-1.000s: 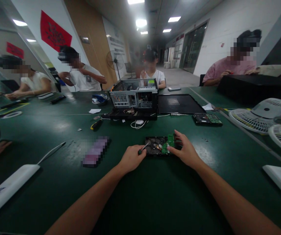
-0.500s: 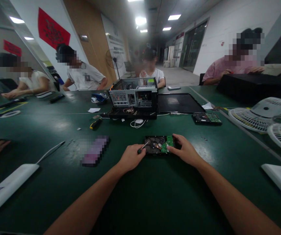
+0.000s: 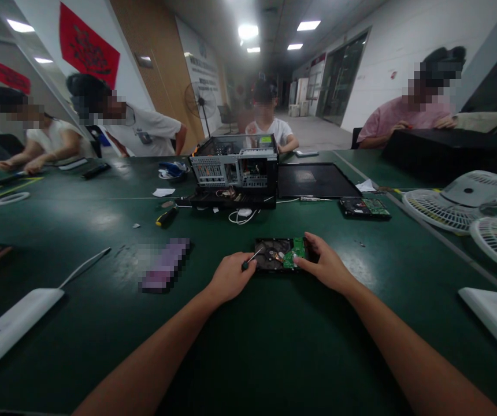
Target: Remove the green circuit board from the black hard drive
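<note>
Hard drive (image 3: 279, 254) lies flat on the green counter (image 3: 248, 346), near the middle. Our left grip (image 3: 229, 278) is closed around a screwdriver (image 3: 251, 260) pointing onto it; our right grip (image 3: 324, 264) pinches its right edge. A computer case (image 3: 233, 170) stands farther back.

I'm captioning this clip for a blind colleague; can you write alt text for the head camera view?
The left hand holds a screwdriver, tip at an opened hard drive, while the right hand grips the drive's right end at its green circuit board. The drive lies on a dark green table with an open computer case behind it.
</note>
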`<state>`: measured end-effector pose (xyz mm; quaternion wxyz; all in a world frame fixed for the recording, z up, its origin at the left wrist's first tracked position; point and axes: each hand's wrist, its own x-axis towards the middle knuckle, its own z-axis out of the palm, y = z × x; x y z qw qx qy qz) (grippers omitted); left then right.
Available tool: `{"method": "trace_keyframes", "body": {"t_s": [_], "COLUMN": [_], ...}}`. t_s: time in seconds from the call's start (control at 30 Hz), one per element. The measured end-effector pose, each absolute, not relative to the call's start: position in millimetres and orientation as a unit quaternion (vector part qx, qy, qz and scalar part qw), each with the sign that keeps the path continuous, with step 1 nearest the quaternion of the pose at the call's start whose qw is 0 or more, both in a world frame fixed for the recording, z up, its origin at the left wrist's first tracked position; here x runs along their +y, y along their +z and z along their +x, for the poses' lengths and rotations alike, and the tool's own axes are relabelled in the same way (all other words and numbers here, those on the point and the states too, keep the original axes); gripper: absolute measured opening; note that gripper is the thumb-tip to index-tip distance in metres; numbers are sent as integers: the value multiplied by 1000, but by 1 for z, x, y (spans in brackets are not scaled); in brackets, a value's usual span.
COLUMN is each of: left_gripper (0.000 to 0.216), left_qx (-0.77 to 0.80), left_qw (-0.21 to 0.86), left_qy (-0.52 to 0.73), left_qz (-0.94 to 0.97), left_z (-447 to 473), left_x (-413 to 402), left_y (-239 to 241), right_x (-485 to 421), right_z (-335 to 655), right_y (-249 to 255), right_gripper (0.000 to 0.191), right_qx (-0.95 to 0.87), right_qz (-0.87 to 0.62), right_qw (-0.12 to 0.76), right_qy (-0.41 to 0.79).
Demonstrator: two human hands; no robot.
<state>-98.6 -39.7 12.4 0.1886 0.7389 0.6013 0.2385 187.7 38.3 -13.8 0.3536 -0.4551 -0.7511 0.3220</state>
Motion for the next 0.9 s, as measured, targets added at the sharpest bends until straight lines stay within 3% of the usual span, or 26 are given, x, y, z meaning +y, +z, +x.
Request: {"method": "trace_keyframes", "body": {"t_s": [0.27, 0.9], "left_gripper": [33, 35], "left_qx": [608, 611], "left_qw": [182, 206], "left_qy": [245, 235], "left_qz": [733, 727], "left_z": [-100, -98], "left_x": [-38, -41], "left_y": [7, 15], "right_x": [39, 32], "right_z": [188, 186], "right_y": [-10, -4], "right_gripper": [72, 58], "right_qx": [-780, -771], "right_qz": [-461, -439], "right_qw": [322, 342], "right_qy": [275, 309]}}
